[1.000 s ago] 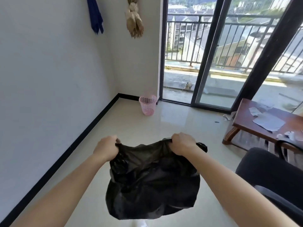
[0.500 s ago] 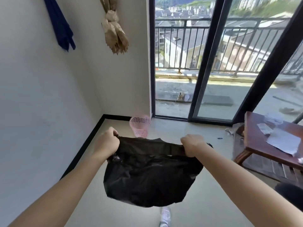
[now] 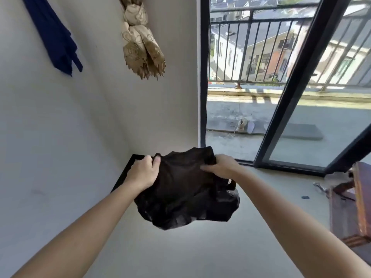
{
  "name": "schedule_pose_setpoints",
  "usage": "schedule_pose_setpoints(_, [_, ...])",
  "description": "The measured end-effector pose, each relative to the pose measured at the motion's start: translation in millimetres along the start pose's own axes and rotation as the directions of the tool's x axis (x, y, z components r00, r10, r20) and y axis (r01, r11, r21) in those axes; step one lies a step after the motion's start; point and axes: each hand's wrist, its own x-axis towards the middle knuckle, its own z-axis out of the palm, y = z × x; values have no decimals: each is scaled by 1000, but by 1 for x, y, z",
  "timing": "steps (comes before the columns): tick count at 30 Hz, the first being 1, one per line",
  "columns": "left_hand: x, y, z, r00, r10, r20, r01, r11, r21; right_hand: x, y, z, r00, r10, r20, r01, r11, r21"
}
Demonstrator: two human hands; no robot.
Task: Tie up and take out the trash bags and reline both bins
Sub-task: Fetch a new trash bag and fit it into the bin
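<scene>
Both hands were closed on the mouth of the black trash bag (image 3: 186, 189), left hand (image 3: 143, 172) on the near-left edge, right hand (image 3: 220, 167) on the right, the bag hanging in the air above the floor (image 3: 200, 247) near the corner. No bin showed. To line well, the rim likely needed spreading wide before lowering.

Strong daylight enters through the glass door (image 3: 281, 97) on the right, leaving the balcony floor (image 3: 321, 117) sunlit and crossed by railing shadows, while the white wall (image 3: 50, 137) on the left sits in softer, even shade. The black bag (image 3: 186, 193) reads as a near-featureless dark mass. Wide-angle distortion bends the door frame, and the whole picture is slightly soft.
</scene>
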Motion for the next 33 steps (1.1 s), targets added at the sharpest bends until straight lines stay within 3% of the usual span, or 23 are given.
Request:
schedule_pose_setpoints(4, [82,-27,16,957,111,269,-111,994,-13,69,-25,13,999,27,29,-20,980,-200])
schedule_pose_setpoints(6, [126,-40,26,937,140,320,-158,987,31,102,-32,19,998,62,-3,-62,986,-158])
schedule_pose_setpoints(9, [204,-52,37,947,197,255,-239,960,145,157,-47,20,967,188,-174,-205,974,-90])
schedule_pose_setpoints(11, [246,-56,37,940,197,278,-211,977,20,187,-59,17,909,302,-289,-315,949,1])
schedule_pose_setpoints(14, [303,-65,25,829,257,497,-112,946,-303,238,-81,18,825,427,-370,-403,904,145])
schedule_pose_setpoints(16, [333,-73,26,732,344,588,-190,932,-309,262,-92,23,779,480,-402,-431,877,212])
schedule_pose_setpoints(19, [385,-90,61,719,366,591,-347,926,-151,296,-98,43,735,543,-407,-476,840,261])
schedule_pose_setpoints(23, [431,-110,127,825,207,526,-88,966,-243,342,-80,78,693,628,-355,-505,773,384])
schedule_pose_setpoints(26, [448,-112,177,869,137,476,45,935,-351,394,-47,114,728,637,-254,-442,719,536])
schedule_pose_setpoints(29, [463,-120,248,863,26,504,299,777,-554,454,-3,167,767,608,-203,-376,683,626])
schedule_pose_setpoints(33, [474,-138,336,823,-113,556,509,580,-636,499,14,205,797,535,-280,-239,706,667])
